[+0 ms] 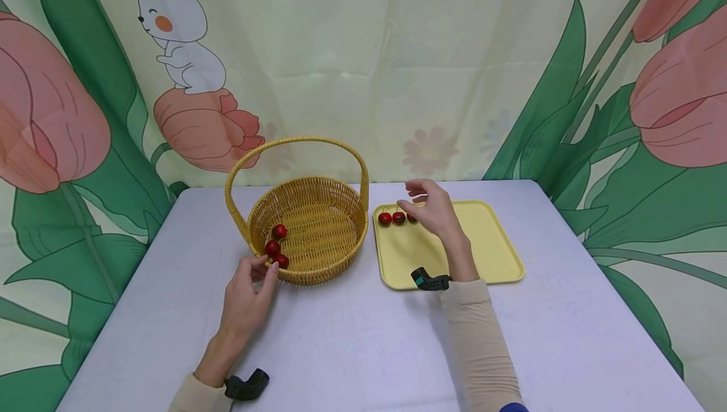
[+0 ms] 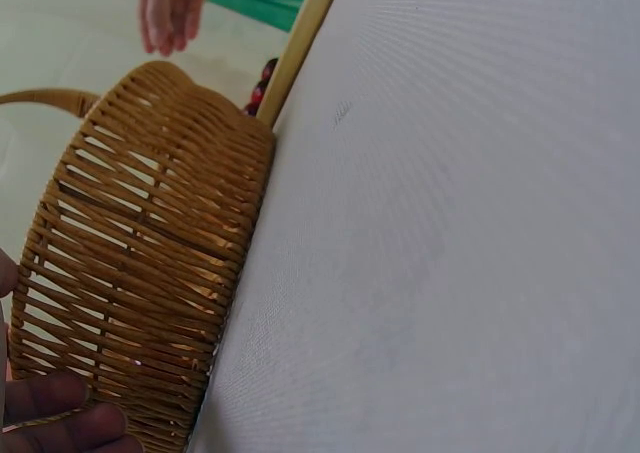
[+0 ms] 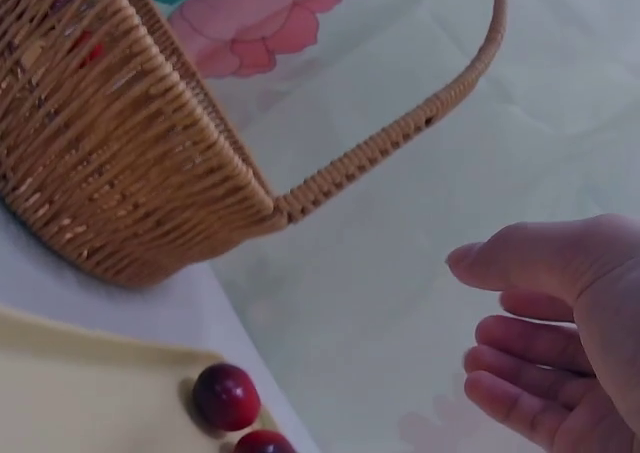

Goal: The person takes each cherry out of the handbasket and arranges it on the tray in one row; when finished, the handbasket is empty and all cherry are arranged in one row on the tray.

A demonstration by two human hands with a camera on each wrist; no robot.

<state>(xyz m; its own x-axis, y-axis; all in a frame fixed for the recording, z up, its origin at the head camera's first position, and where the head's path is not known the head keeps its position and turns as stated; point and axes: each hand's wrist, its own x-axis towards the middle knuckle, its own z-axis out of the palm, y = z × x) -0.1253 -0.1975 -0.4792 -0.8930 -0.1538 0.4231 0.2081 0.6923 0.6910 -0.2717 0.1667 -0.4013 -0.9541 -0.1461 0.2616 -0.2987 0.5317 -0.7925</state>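
Note:
A yellow wicker basket (image 1: 318, 270) with a tall arched handle stands left of centre on the table. Several dark red cherries are in view; three, one of them this cherry (image 1: 279, 231), lie inside along its left side. My left hand (image 1: 248, 295) holds the near-left rim, with fingertips (image 2: 75, 428) against the outer weave. Above the pale yellow tray (image 1: 500, 260), my right hand (image 1: 434, 210) hovers, fingers loosely bent and nothing between them. Near its fingertips, cherries sit in a row at the tray's far-left corner, including this cherry (image 3: 226, 397); the hand partly covers the rightmost one in the head view.
The white-covered table (image 1: 341, 349) runs back to a printed curtain (image 1: 341, 71) with tulips and a rabbit. The basket's handle (image 1: 301, 139) arches high over it. Tray and basket stand side by side with a narrow gap between them.

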